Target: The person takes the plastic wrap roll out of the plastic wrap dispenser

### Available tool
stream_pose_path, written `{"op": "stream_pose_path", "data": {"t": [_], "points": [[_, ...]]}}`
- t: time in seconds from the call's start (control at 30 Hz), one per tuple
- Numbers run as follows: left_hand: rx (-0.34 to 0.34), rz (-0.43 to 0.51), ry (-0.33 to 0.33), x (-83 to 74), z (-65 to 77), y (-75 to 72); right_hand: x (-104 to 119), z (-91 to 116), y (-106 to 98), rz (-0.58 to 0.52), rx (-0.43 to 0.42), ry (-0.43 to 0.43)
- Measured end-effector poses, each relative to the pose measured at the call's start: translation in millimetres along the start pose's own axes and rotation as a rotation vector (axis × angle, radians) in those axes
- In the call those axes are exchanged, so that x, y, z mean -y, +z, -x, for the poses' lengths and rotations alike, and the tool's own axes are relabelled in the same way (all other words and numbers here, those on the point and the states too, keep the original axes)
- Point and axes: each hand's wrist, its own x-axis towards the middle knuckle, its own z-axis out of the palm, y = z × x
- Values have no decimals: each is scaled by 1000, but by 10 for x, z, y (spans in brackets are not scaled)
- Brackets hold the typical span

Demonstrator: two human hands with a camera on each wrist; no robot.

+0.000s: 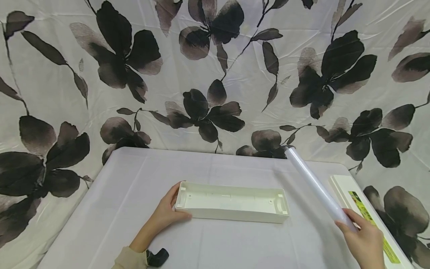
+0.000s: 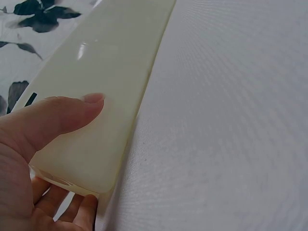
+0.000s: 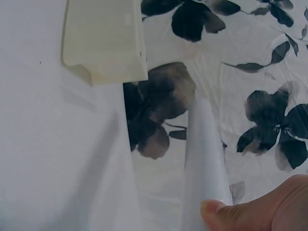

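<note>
A long cream plastic box [image 1: 231, 215], open at the top with fittings inside both ends, lies lengthwise on the table. My left hand [image 1: 168, 209] grips its left end, the thumb on the front wall and the other fingers around the end. In the left wrist view the thumb presses flat on the box wall [image 2: 115, 91]. My right hand [image 1: 364, 239] holds a shiny, translucent roll of plastic wrap [image 1: 314, 185] by its near end. The roll is raised at a slant, to the right of the box and apart from it; the right wrist view shows the thumb along it.
A long white piece [image 1: 342, 190] with a yellow-green label lies at the table's right edge, partly behind the right hand. The white-covered table [image 1: 201, 246] backs onto a floral cloth [image 1: 208, 67]. A black device [image 1: 158, 257] sits at the left wrist.
</note>
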Motion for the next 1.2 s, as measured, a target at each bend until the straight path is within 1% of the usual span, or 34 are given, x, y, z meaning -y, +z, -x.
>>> {"op": "stream_pose_path", "data": {"t": [0.1,0.17,0.47,0.53,0.77,0.87,1.03,1.2], "points": [[1,7,5,2,0,-5,-52,22,0,7,23,67],[0,6,5,4,0,-7,-94,40,4,4,22,98],[-4,7,-2,4,7,-11,-237,111,44,19,57,196],[-5,5,-4,0,8,-10,-251,121,60,4,68,224],[-2,5,-6,-7,2,-9,-277,182,99,-6,73,274],[3,6,-4,-5,1,-10,-277,196,112,-19,96,300],[7,8,4,-1,-1,-10,-273,215,143,-17,122,310],[9,8,7,-2,-8,-7,-304,238,178,11,126,310]]}}
